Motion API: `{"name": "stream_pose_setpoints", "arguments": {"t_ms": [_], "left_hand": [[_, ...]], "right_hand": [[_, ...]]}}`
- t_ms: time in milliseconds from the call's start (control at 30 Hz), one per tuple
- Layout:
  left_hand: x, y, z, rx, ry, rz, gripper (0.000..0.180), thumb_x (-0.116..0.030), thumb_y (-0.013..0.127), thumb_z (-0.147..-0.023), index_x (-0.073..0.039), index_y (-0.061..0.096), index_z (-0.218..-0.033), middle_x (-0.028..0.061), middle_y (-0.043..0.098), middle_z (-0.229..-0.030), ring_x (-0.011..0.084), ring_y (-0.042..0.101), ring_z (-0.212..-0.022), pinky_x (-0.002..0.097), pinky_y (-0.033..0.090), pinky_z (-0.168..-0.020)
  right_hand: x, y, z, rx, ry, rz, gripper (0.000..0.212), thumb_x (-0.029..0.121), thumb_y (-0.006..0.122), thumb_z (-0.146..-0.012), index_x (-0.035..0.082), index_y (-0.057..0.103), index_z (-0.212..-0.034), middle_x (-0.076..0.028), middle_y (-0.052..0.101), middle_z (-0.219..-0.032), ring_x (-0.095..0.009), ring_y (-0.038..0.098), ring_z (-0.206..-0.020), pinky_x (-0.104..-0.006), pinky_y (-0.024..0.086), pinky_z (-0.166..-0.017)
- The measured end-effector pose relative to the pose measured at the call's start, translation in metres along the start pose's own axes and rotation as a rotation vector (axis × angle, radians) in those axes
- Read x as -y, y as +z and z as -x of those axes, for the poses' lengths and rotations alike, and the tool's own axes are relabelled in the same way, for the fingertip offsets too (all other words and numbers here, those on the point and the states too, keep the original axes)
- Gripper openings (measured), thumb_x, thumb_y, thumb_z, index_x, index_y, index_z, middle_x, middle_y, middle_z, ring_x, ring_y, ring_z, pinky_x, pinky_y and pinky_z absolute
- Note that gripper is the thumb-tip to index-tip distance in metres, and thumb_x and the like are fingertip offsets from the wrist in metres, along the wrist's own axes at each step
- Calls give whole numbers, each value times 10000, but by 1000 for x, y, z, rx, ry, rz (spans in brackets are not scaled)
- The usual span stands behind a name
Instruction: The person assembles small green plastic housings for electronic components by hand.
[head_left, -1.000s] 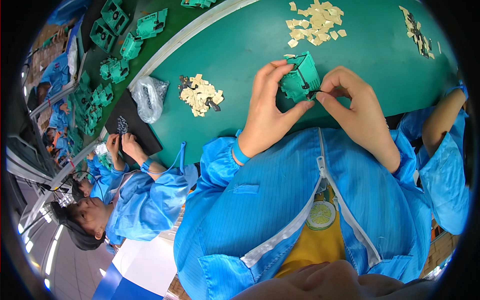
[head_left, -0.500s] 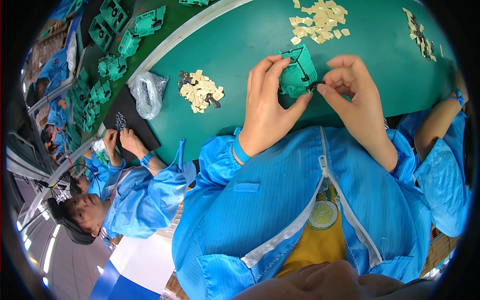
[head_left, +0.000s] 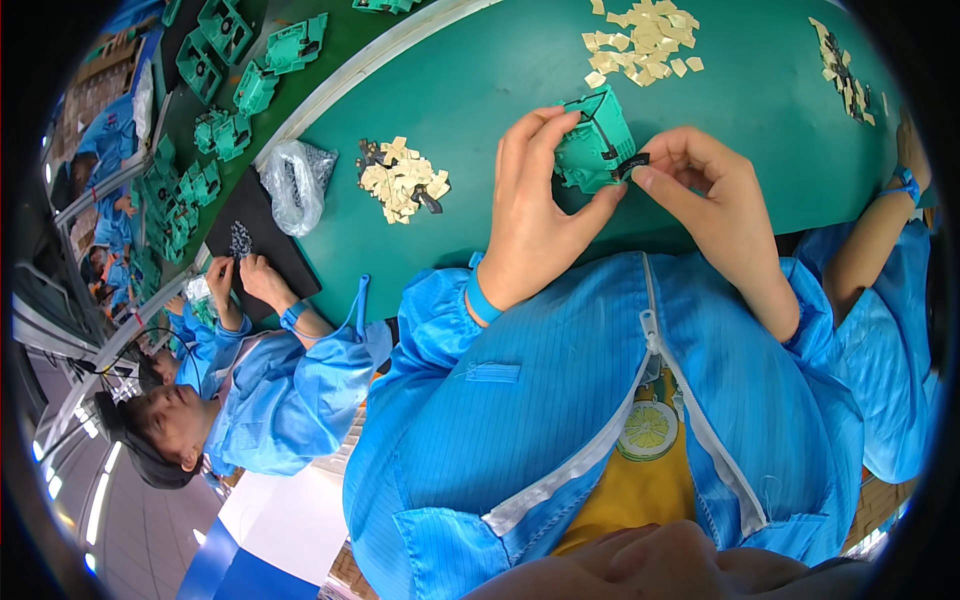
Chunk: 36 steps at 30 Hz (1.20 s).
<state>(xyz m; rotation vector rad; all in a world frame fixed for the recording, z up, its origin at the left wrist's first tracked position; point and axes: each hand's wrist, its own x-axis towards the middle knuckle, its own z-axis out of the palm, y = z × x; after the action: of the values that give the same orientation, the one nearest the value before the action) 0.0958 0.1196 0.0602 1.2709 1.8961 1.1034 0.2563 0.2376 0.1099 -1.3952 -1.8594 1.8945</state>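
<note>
My left hand (head_left: 535, 205) is closed round a green plastic housing (head_left: 592, 145), fingers along its left side and thumb at its lower edge. A black strip runs along the housing's upper rim. At the lower right corner of the housing sits a small black piece (head_left: 632, 163), pinched between the thumb and fingers of my right hand (head_left: 705, 180). Whether that piece is fixed to the housing I cannot tell.
Beyond my hands lies a pile of cream-coloured pieces (head_left: 648, 42). To the left are another pile mixed with black parts (head_left: 400, 182) and a clear plastic bag (head_left: 297, 190). A co-worker's hands (head_left: 250, 282) work over a black mat (head_left: 268, 235). Green housings (head_left: 297, 44) line the belt.
My right hand's fingers have curled in closer, and the black piece now shows more plainly at the housing's corner. The left hand and housing have hardly moved.
</note>
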Motion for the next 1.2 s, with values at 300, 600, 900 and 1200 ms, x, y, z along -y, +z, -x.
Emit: {"name": "stream_pose_setpoints", "arguments": {"t_ms": [300,600,900,1200], "left_hand": [[-4,-2,-1,32,-34,111,673,-60,839,-775,-67,527,-1371,143,465,-1416,285,543,-1261,407,522,-954],[4,1,0,49,-107,285,614,-39,779,-822,-60,507,-1372,113,434,-1405,257,513,-1290,434,498,-1023],[-10,-6,-4,69,-238,332,598,-18,752,-813,-77,506,-1354,97,433,-1426,246,504,-1292,452,494,-1016],[-9,-2,-5,61,-238,342,593,1,754,-802,-70,491,-1328,94,418,-1403,243,510,-1266,462,490,-1018]], "right_hand": [[-5,-3,-3,-23,-136,68,92,54,711,-913,-9,683,-973,-59,622,-1049,-123,616,-900,-249,506,-826],[0,-1,-2,26,-13,-113,110,51,685,-945,-48,664,-988,-102,625,-1163,-138,648,-957,-275,532,-873],[7,7,2,-49,-253,144,96,48,689,-922,-29,637,-947,-109,613,-1083,-161,653,-918,-275,516,-780],[6,5,1,1,-96,89,121,76,711,-903,5,618,-934,-81,621,-1035,-194,639,-911,-308,484,-676]]}}
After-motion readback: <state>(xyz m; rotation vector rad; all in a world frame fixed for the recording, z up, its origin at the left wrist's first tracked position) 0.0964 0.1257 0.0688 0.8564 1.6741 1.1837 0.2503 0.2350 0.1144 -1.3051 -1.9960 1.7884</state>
